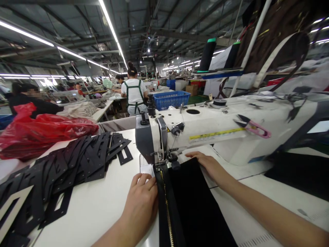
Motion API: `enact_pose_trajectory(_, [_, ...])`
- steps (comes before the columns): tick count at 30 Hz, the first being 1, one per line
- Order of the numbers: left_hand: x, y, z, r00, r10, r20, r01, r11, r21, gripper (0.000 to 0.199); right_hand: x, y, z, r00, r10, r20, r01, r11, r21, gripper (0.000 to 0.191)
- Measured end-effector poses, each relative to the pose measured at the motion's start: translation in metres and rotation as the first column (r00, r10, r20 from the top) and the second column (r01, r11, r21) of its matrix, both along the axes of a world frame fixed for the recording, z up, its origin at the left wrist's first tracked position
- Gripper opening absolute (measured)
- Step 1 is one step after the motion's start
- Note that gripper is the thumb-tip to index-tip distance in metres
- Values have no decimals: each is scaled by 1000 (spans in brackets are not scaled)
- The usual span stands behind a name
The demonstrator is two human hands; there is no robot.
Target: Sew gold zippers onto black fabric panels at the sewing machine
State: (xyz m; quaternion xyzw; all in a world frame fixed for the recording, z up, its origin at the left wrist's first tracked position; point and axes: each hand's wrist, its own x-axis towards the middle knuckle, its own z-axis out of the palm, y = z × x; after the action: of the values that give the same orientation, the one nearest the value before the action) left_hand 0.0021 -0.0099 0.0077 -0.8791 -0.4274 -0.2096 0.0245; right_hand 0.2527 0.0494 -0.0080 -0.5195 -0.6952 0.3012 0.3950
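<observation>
A gold-toothed zipper (167, 209) on dark tape runs along the left side of a piece of black fabric (197, 206). Its far end lies beneath the presser foot (159, 165) of a white sewing machine (205, 127). My left hand (140, 202) is at the strip's left edge just in front of the foot, fingers curled together on the edge and thumb hidden. Over the fabric's far right corner lies my right hand (208, 164), its fingers stretched out flat under the machine arm, partly hidden by the cloth.
Black frame-shaped pieces (77, 161) are heaped on the left of the table, beside a red plastic bag (46, 127). Pink-handled snips (253, 127) rest on the machine arm. Thread cones (207, 56) stand behind. A person (133, 91) and a blue crate (172, 99) are ahead.
</observation>
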Motion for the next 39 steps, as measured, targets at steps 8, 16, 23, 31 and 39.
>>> enact_pose_trajectory(8, [2,4,1,1000,-18,-4,18,998,57,16,-14,17,6,938,-73,337,18,986,165,24])
enact_pose_trajectory(16, [1,5,-3,998,-1,69,-7,994,113,17,-21,6,1,801,-227,554,-36,906,422,19])
enact_pose_trajectory(23, [-3,5,-9,997,31,77,-44,986,163,29,-54,-36,4,886,140,443,-364,801,476,29])
enact_pose_trajectory(31, [-6,16,-10,988,-146,-55,155,966,207,31,-59,-35,-2,844,207,494,-438,798,413,37])
enact_pose_trajectory(39, [-5,15,-8,991,-124,-56,133,967,216,30,-56,-34,0,804,214,555,-476,791,385,38])
